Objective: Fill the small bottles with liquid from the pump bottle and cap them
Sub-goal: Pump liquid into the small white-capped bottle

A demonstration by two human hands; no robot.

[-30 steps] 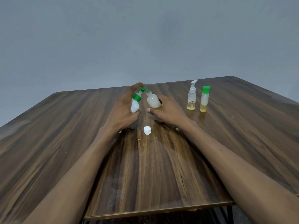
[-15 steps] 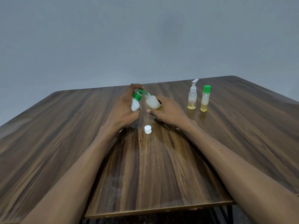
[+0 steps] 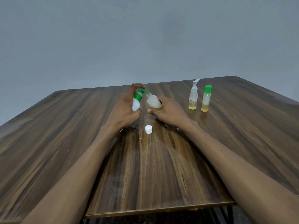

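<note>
Wood-grain table [image 3: 64, 143] fills the head view, a person's two forearms reaching in from the near edge. Left of centre, the left hand [image 3: 124, 109] wraps its fingers round a white pump bottle [image 3: 136, 104] with a green collar, one finger resting on top of the green pump head, whose spout points right. Just beside it, the right hand [image 3: 168, 110] cradles a small translucent bottle [image 3: 153, 101], tilted so its open neck meets the spout; a shallow layer of yellow liquid sits at its low end. Nearer the camera, between the two wrists, a white cap [image 3: 148, 129] lies on the tabletop, apart from both hands. Well to the right stand two more small bottles, upright and close together: a clear pump-top bottle [image 3: 193, 98] carrying a small label, then a green-capped bottle [image 3: 206, 98], each holding yellow liquid at the bottom. Much of the white pump bottle's body is hidden behind the left hand, and the right fingers behind the tilted bottle cannot be seen. The label's writing is too small to read.
</note>
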